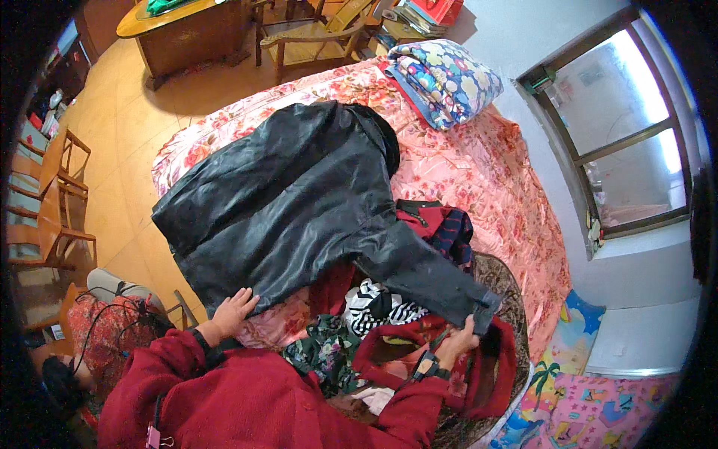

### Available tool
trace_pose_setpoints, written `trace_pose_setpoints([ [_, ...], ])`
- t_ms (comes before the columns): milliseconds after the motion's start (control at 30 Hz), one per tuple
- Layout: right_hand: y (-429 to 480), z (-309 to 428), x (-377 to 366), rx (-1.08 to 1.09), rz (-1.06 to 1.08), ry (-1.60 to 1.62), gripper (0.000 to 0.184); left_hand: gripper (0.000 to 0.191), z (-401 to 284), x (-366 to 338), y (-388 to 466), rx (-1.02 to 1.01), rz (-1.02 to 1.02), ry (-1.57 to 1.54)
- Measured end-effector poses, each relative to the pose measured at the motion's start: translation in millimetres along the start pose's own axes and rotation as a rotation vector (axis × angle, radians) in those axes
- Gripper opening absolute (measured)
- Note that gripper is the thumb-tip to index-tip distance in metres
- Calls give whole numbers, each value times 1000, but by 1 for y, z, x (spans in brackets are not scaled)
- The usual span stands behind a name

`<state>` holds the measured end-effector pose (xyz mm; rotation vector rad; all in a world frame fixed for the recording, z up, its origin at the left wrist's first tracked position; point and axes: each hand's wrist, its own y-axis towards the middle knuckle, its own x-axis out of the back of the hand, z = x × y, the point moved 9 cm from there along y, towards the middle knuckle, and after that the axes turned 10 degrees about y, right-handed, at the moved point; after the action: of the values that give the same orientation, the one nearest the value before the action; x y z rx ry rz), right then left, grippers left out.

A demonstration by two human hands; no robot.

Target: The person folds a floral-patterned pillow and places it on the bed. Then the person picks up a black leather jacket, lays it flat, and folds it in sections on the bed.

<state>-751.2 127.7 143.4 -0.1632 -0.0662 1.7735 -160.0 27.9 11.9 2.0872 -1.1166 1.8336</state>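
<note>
A black leather jacket (pixel 280 196) lies spread over a bed with a pink floral cover (pixel 449 163). Its dark fur-like collar points away from me. My left hand (pixel 233 314) rests with fingers apart on the jacket's near hem. At the end of one sleeve, my right hand (pixel 463 339) grips the cuff (pixel 485 314). Under and beside that sleeve are a black-and-white striped cloth (pixel 376 308), a dark green patterned cloth (pixel 331 348), a red garment (pixel 499 365) and a red garment with a dark collar (pixel 423 221).
A folded blue floral quilt (pixel 449 84) sits at the bed's far end, near a window (pixel 622 123). Wooden chairs (pixel 56 202) stand at the left. An armchair (pixel 314 45) and a wooden desk (pixel 190 42) are beyond the bed. Another person (pixel 112 320) is close on my left.
</note>
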Motion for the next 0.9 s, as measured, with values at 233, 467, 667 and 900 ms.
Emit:
trace_pose_setpoints([
  [233,-23,7,0,648,-272,-1070,53,49,27,64,55,-97,-421,-220],
  [467,-222,-78,-319,927,1011,-603,61,72,73,83,184,145,-367,18],
  [667,-257,-173,-456,1130,1144,-961,74,70,79,63,200,189,-291,49],
  [900,-117,-236,-414,653,860,-1331,78,74,76,59,207,175,-213,25],
])
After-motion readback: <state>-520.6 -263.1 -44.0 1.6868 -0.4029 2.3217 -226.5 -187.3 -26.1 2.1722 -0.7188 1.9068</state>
